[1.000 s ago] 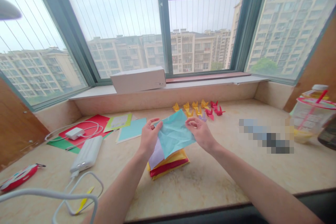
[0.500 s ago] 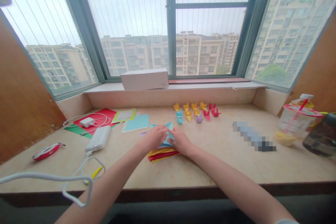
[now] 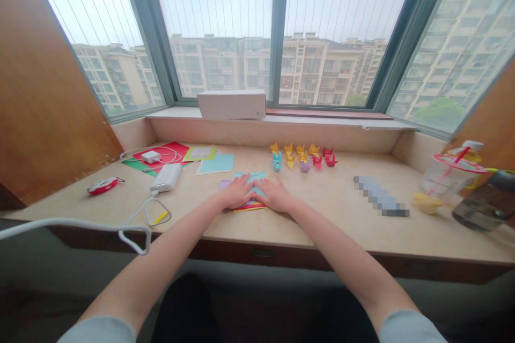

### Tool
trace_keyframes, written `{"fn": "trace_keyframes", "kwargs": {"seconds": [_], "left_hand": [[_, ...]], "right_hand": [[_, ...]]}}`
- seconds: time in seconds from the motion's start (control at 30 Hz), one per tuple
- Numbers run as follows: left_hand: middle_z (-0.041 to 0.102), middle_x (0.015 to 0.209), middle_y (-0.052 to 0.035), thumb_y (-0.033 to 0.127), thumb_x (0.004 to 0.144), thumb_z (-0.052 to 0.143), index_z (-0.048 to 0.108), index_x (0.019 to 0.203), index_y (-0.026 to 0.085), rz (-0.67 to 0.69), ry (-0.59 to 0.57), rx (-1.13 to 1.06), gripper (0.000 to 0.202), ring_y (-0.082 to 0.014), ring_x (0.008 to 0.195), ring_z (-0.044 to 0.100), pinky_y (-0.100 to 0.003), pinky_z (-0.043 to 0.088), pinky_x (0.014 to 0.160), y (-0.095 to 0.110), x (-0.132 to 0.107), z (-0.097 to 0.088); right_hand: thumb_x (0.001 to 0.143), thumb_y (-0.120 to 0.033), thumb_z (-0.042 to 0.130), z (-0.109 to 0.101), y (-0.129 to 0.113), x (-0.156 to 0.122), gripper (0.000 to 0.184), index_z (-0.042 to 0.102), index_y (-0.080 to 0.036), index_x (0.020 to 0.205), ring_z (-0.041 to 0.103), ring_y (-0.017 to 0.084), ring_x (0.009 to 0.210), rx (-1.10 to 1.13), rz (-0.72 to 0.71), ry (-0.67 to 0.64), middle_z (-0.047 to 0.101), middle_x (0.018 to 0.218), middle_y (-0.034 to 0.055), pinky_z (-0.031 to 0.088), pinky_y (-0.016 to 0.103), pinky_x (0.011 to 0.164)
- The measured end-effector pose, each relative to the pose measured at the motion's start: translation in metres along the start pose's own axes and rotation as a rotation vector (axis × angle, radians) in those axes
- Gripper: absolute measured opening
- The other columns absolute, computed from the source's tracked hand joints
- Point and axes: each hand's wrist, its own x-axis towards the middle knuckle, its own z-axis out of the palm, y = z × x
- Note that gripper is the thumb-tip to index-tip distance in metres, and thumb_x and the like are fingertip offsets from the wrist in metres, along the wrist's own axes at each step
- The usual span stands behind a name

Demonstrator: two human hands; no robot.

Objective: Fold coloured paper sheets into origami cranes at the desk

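Note:
Both hands lie flat, fingers spread, on a blue sheet of origami paper [image 3: 250, 176] at the middle of the table. My left hand [image 3: 238, 192] presses its left part, and my right hand [image 3: 273, 194] presses its right part. The fingertips of the two hands come close together. Under them the edges of a stack of coloured paper [image 3: 251, 207] show red and yellow, with purple at the left. The hands hide most of the sheet. Beyond them stand several folded paper cranes [image 3: 304, 165] in yellow, red, blue and purple.
To the left lie light blue paper [image 3: 217, 163], red paper [image 3: 177, 151], a white power bank [image 3: 166, 177] with a cable, and a red-and-white object [image 3: 102, 186]. At right are a blurred-out item [image 3: 380, 195], a clear cup [image 3: 446, 177] and a dark container [image 3: 478, 206]. A white box [image 3: 232, 104] rests on the sill.
My hands have gone from fingers gathered at the raised blue paper to lying flat on it, and the stack looks pressed lower. The view has shifted, showing more of the table's front.

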Motion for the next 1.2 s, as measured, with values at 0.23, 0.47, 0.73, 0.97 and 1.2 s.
{"fn": "trace_keyframes", "kwargs": {"seconds": [0.23, 0.47, 0.73, 0.97, 1.2], "left_hand": [[0.029, 0.16, -0.0182, 0.049, 0.101, 0.031, 0.03, 0.152, 0.02, -0.009, 0.022, 0.028, 0.059, -0.0321, 0.148, 0.025, -0.05, 0.022, 0.116, 0.001, 0.0, 0.001], [0.032, 0.158, -0.0187, 0.046, 0.102, 0.027, 0.031, 0.151, 0.019, 0.015, 0.02, 0.061, 0.056, -0.031, 0.146, 0.029, -0.05, 0.023, 0.115, 0.005, -0.007, -0.005], [0.03, 0.158, -0.0204, 0.047, 0.101, 0.026, 0.021, 0.156, 0.018, -0.016, 0.01, 0.025, 0.062, -0.0335, 0.144, 0.032, -0.051, 0.024, 0.114, 0.015, -0.009, -0.015], [0.037, 0.157, -0.014, 0.046, 0.096, 0.042, 0.04, 0.149, 0.032, -0.017, -0.076, -0.021, 0.054, -0.0382, 0.14, 0.039, -0.058, 0.029, 0.11, 0.015, 0.002, -0.025], [0.029, 0.16, -0.0166, 0.046, 0.097, 0.04, 0.032, 0.153, 0.031, -0.068, -0.118, -0.057, 0.058, -0.0419, 0.143, 0.033, -0.065, 0.026, 0.108, 0.018, 0.011, -0.02]], "right_hand": [[0.099, -0.058, 0.032, 0.002, -0.001, -0.001, 0.065, 0.043, -0.015, 0.147, 0.035, 0.033, 0.144, -0.049, 0.019, -0.016, 0.043, 0.152, 0.019, 0.013, 0.058, 0.118], [0.098, -0.051, 0.043, 0.002, 0.003, 0.0, 0.049, 0.059, -0.022, 0.134, 0.05, 0.029, 0.132, -0.03, -0.015, 0.088, 0.059, 0.14, 0.013, 0.022, 0.053, 0.116], [0.096, -0.024, 0.036, -0.038, 0.077, -0.01, 0.041, 0.061, -0.012, 0.128, 0.051, 0.027, 0.126, -0.018, 0.296, 0.536, 0.062, 0.132, 0.0171, 0.033, 0.046, 0.109], [0.082, -0.019, 0.051, -0.045, 0.135, -0.028, 0.043, 0.064, -0.014, 0.124, 0.058, 0.031, 0.116, 0.006, 0.612, 0.649, 0.067, 0.119, 0.0181, 0.041, 0.043, 0.1], [0.088, -0.027, 0.057, -0.039, 0.144, -0.026, 0.022, 0.072, -0.018, 0.101, 0.066, 0.026, 0.099, 0.112, 0.668, 0.614, 0.073, 0.101, 0.0118, 0.048, 0.039, 0.09]]}}
